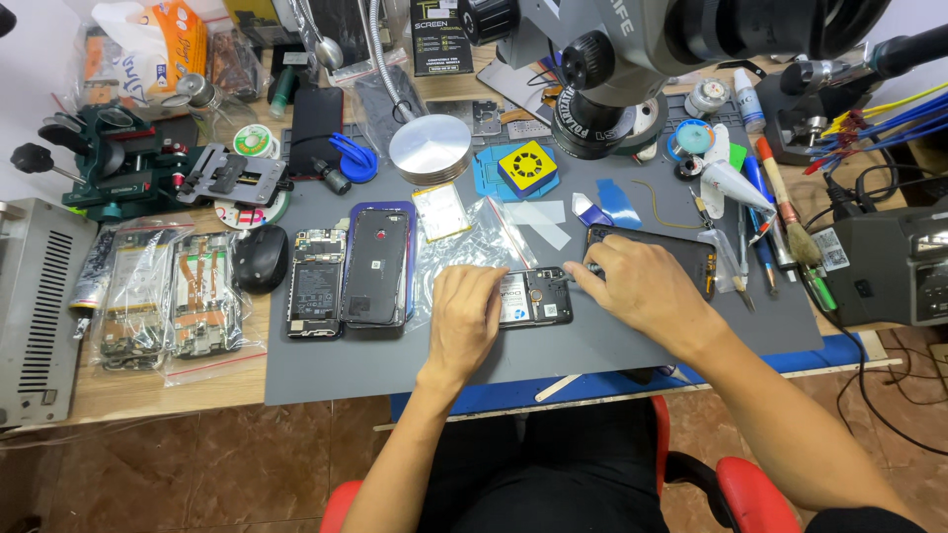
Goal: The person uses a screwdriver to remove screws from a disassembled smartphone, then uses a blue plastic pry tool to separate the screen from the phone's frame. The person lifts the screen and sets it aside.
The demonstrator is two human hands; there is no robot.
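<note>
An opened black phone (536,297) lies on its face on the grey work mat (395,355), its battery and inner parts showing. My left hand (466,318) presses down on the phone's left end, fingers curled over it. My right hand (644,286) rests at the phone's right end, its fingertips pinched together at the top right corner; whether they hold a small tool I cannot tell. Under my right hand lies a dark phone screen (691,255).
Left on the mat lie an opened phone (316,283) and a dark phone in a purple case (376,266). A black mouse (260,259), bagged parts (168,296), a microscope (612,49), brushes and tweezers (760,212) and a soldering station (894,262) crowd the bench.
</note>
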